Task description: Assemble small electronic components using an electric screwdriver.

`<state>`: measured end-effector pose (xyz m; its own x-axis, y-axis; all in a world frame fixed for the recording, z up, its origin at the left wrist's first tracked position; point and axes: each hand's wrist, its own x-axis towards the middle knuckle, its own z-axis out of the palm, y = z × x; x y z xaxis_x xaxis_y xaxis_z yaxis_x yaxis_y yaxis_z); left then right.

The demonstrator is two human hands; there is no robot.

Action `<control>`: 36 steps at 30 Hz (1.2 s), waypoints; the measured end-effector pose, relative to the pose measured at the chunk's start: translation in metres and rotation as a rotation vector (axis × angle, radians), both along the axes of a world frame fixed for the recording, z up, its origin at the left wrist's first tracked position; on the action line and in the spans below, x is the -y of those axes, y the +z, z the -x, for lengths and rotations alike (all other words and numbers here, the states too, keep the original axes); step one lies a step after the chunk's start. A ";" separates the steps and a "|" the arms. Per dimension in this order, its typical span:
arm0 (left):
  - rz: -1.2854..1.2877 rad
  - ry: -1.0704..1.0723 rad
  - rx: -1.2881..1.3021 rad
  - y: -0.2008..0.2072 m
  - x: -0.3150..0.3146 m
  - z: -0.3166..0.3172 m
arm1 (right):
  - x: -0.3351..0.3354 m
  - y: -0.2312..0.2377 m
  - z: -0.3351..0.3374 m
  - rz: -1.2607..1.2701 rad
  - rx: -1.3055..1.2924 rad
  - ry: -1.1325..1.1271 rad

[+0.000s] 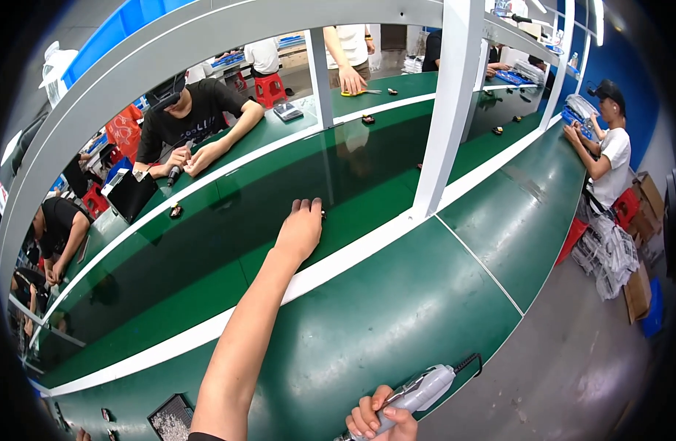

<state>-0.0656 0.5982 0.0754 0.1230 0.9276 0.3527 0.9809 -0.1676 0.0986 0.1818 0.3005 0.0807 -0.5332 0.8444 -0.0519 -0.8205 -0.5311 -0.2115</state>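
My left hand (300,229) is stretched out over the green conveyor belt (206,283), back of the hand up, fingers curled close together. A small dark part (323,214) peeks out at the right edge of the fingers, mostly hidden under them. Near the front edge of the green bench (367,316), my right hand (382,419) is wrapped round a grey electric screwdriver (419,393). Its tip points down to the left, toward the lower picture edge, and a black cord leaves its upper right end.
A black tray (170,420) of small clear pieces lies at lower left. A grey-white upright post (450,110) stands beyond my hands at the belt's near rail. Across the belt a co-worker (195,121) holds a dark tool. Small dark parts (176,211) lie along the belt.
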 end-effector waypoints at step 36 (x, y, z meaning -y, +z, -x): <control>0.071 -0.012 0.290 0.024 0.483 -0.010 | 0.127 0.001 0.059 -0.069 0.173 0.247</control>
<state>-0.0555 0.1156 0.0999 0.0380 0.9503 0.3091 0.9079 -0.1620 0.3867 0.1226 0.1740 0.0818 -0.7111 0.6949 -0.1067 -0.6170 -0.6896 -0.3791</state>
